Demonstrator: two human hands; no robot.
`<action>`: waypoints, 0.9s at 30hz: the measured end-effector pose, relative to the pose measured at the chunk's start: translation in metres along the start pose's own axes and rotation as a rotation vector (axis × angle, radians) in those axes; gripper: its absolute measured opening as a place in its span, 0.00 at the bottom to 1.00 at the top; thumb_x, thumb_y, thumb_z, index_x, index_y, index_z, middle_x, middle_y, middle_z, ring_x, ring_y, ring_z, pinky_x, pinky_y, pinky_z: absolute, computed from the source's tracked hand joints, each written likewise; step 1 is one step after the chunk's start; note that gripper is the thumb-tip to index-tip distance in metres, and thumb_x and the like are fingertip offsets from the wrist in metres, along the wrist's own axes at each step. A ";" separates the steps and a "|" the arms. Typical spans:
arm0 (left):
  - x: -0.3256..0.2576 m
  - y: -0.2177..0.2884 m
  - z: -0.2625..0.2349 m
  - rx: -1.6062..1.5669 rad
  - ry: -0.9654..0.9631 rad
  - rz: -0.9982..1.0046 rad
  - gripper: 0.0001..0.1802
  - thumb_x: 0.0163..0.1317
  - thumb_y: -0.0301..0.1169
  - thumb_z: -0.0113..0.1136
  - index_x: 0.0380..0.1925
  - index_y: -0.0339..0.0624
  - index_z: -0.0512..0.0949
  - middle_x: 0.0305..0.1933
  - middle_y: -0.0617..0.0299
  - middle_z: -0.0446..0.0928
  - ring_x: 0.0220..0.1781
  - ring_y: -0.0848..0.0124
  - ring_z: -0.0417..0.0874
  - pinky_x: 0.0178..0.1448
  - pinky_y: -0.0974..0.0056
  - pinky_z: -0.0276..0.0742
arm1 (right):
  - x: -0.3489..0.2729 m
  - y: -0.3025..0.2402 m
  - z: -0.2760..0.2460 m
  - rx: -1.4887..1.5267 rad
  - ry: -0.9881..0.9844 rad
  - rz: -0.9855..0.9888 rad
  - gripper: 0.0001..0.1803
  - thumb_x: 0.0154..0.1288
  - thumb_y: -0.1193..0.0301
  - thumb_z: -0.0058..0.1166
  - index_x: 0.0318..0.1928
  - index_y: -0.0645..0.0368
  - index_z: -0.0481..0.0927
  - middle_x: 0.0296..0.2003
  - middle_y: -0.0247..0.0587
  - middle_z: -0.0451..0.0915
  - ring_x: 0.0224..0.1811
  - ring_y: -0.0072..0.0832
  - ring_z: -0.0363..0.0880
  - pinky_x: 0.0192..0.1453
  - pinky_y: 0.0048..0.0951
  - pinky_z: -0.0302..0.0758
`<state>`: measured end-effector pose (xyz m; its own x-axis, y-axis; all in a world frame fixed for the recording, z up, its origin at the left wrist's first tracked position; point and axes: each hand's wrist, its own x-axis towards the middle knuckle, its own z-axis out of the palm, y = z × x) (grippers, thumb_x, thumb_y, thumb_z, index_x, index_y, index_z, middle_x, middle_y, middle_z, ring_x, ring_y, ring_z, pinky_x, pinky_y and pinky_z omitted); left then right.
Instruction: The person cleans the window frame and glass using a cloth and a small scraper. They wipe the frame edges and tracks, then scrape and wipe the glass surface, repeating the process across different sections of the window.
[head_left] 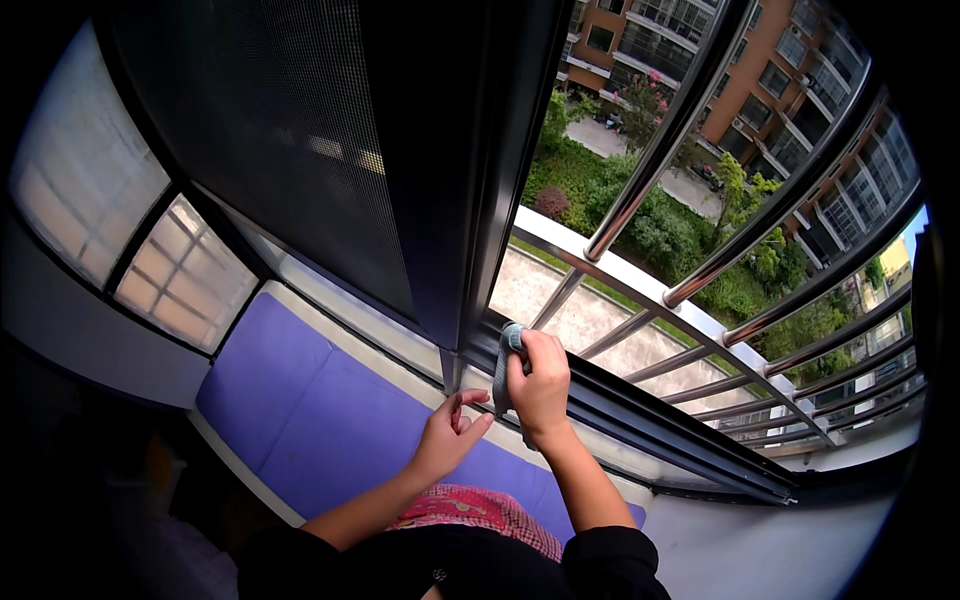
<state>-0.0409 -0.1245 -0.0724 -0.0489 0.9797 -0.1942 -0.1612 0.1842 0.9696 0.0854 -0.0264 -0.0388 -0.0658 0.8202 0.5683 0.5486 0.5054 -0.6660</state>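
Observation:
My right hand is closed round a grey-blue cloth, and part of the cloth hangs down below the fingers. The cloth is against the lower end of the dark upright window frame, just above the sill track. To its left is my left hand, with the thumb and bent fingers apart and nothing between them. Its fingertips come close to the foot of the frame and the cloth; I cannot tell whether they touch.
Metal bars stand outside the window opening on the right, with shrubs and buildings beyond. A dark mesh screen fills the upper left. Purple padding covers the ledge under my arms. Frosted panes are at the far left.

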 end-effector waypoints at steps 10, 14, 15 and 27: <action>0.020 0.024 0.021 0.195 0.068 0.330 0.19 0.53 0.22 0.66 0.47 0.36 0.74 0.30 0.72 0.71 0.19 0.89 0.59 0.23 0.80 0.56 | -0.015 0.009 -0.050 0.975 -0.348 0.900 0.15 0.64 0.77 0.53 0.51 0.68 0.73 0.43 0.39 0.80 0.42 0.21 0.78 0.49 0.22 0.75; 0.030 0.033 0.025 0.087 -0.005 0.222 0.21 0.52 0.25 0.68 0.46 0.36 0.74 0.28 0.72 0.71 0.19 0.89 0.58 0.22 0.79 0.55 | -0.023 -0.004 -0.052 1.007 -0.359 0.727 0.21 0.65 0.78 0.51 0.58 0.68 0.67 0.50 0.43 0.76 0.51 0.24 0.76 0.56 0.25 0.73; 0.032 0.033 0.024 0.063 -0.008 0.194 0.21 0.52 0.26 0.69 0.46 0.36 0.74 0.26 0.72 0.70 0.19 0.89 0.57 0.22 0.78 0.55 | -0.026 -0.006 -0.051 1.034 -0.346 0.721 0.19 0.65 0.78 0.50 0.56 0.69 0.69 0.49 0.43 0.77 0.50 0.24 0.76 0.56 0.25 0.73; 0.030 0.056 -0.004 -0.134 -0.107 0.038 0.11 0.59 0.19 0.54 0.43 0.35 0.77 0.35 0.68 0.77 0.37 0.84 0.75 0.42 0.77 0.72 | -0.021 -0.017 -0.062 0.311 -0.324 0.152 0.24 0.55 0.79 0.55 0.55 0.62 0.71 0.42 0.47 0.74 0.48 0.37 0.75 0.54 0.33 0.73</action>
<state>-0.0550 -0.0853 -0.0248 0.0464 0.9899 -0.1338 -0.2919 0.1415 0.9459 0.1291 -0.0686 -0.0093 -0.2877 0.9073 0.3065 0.2998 0.3893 -0.8709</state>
